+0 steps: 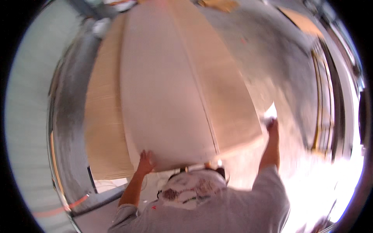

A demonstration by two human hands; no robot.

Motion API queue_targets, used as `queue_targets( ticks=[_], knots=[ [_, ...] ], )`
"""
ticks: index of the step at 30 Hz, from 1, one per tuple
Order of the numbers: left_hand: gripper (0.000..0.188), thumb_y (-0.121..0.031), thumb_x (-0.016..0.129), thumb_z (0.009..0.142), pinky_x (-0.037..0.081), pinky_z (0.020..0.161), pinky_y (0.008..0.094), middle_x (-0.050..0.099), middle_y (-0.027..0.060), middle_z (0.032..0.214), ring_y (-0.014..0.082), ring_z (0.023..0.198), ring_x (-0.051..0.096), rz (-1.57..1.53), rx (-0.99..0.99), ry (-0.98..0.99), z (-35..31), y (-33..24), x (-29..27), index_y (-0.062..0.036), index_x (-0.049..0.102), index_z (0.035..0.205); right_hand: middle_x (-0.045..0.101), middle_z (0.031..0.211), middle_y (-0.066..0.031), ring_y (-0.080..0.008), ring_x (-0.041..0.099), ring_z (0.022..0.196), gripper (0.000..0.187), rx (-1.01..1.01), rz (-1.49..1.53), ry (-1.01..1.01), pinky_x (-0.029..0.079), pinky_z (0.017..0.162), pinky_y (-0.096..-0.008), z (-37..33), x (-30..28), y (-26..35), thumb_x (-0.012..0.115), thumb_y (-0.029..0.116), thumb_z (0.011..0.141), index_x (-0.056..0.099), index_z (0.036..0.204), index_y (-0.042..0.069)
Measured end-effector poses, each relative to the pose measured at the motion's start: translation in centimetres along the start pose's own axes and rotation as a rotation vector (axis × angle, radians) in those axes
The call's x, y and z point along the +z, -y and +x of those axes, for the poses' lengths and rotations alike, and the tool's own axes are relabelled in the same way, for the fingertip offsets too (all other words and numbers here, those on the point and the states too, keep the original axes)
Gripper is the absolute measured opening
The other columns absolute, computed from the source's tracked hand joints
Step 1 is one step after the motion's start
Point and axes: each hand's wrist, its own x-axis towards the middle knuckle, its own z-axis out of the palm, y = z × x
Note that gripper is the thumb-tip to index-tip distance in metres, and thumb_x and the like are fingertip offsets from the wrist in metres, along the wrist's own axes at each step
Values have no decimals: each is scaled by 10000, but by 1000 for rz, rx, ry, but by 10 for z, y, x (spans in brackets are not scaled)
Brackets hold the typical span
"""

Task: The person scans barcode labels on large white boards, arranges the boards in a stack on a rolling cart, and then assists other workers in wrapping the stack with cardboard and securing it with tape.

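Observation:
A large pale panel fills the middle of the blurred view, its near edge right in front of me. My left hand grips that near edge at its left end, fingers spread on the surface. My right hand reaches out to the panel's right corner and holds it beside a bright white patch. A second, slightly browner panel lies alongside on the right, with a thin seam between the two. My grey shirt and a patterned cloth show at the lower edge.
A tan wooden sheet or stack sticks out from under the panels on the left. Grey floor surrounds them. A yellow-edged frame stands at the right. An orange line runs at lower left.

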Motion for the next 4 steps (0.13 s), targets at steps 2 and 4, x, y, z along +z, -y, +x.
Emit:
queue_targets(
  ticks=[2, 4],
  knots=[
    [970, -391, 763, 775, 223, 1160, 548, 87, 362, 1542, 492, 1439, 143, -51, -19, 12, -6, -5, -19, -110, 227, 1532, 590, 753, -7, -132, 566, 627, 118, 16, 105, -80, 489, 550, -289, 4, 8, 6, 637, 234, 893, 631, 930, 122],
    [970, -375, 770, 773, 212, 1160, 559, 65, 350, 1553, 493, 1438, 147, -33, 16, -7, -5, 0, -27, -113, 227, 1534, 684, 1019, -132, -281, 664, 913, 323, -26, -163, 43, 545, 763, -338, 5, 1, 13, 680, 252, 880, 625, 1150, 82]
  ],
)
